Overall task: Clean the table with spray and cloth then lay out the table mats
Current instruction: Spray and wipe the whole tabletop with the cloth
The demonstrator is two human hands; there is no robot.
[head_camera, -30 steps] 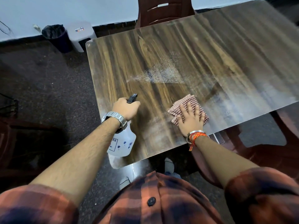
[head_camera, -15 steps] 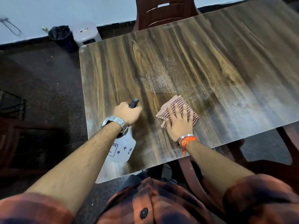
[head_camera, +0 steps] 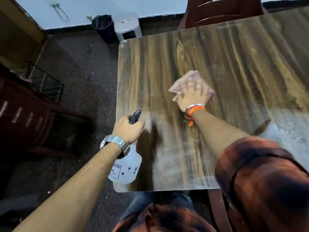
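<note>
A glossy wood-grain table point(head_camera: 147, 67) fills the right of the view, with smeared wet streaks near its front edge. My right hand point(head_camera: 192, 98) lies flat with spread fingers on a pink checked cloth point(head_camera: 194, 77), blurred by motion, in the middle of the table's left part. My left hand point(head_camera: 127, 128) grips the black trigger head of a white spray bottle point(head_camera: 126, 168) over the table's front left corner. No table mats are in view.
A dark red chair point(head_camera: 220, 10) stands at the table's far side. A black bin point(head_camera: 103, 25) and a white stool point(head_camera: 127, 25) stand by the wall at the back. Another dark chair point(head_camera: 23, 114) and a wire rack point(head_camera: 45, 82) are on the left.
My right hand has slid the cloth away from me, toward the table's middle, over the sprayed patch. My left hand still holds the bottle near the front left corner. The view has shifted.
</note>
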